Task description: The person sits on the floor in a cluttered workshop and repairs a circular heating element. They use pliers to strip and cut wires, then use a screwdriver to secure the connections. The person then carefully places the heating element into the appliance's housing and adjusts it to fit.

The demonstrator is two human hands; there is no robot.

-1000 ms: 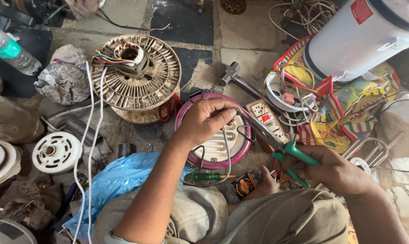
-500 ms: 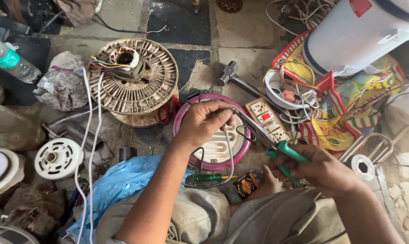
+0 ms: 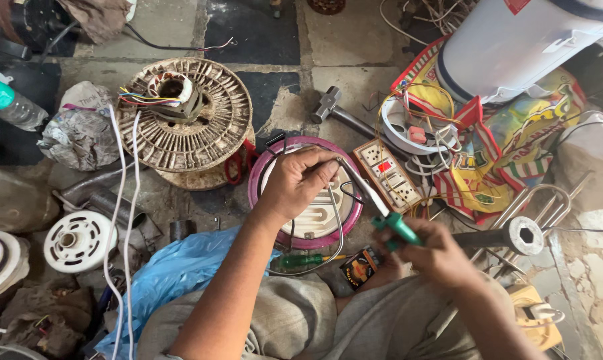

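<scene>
Round heater plate with pink rim and white coiled face, flat on the stone floor just ahead of the knees, at centre. Left hand lying across its upper left part, fingers curled shut around a thin wire pinched at the tips near the plate's top edge. Right hand off to the plate's lower right, closed in a fist on the green handle of a soldering iron, metal tip slanting up-left to meet the left fingertips over the plate. Green screwdriver on the floor just below the plate, small orange-and-black box beside it. White switchboard touching the plate's right side. Hammer above, near the rim. Ribbed motor stator with coloured wires to the left, well clear of the hand. Blue plastic bag over the left knee. White cylindrical tank at top right.
</scene>
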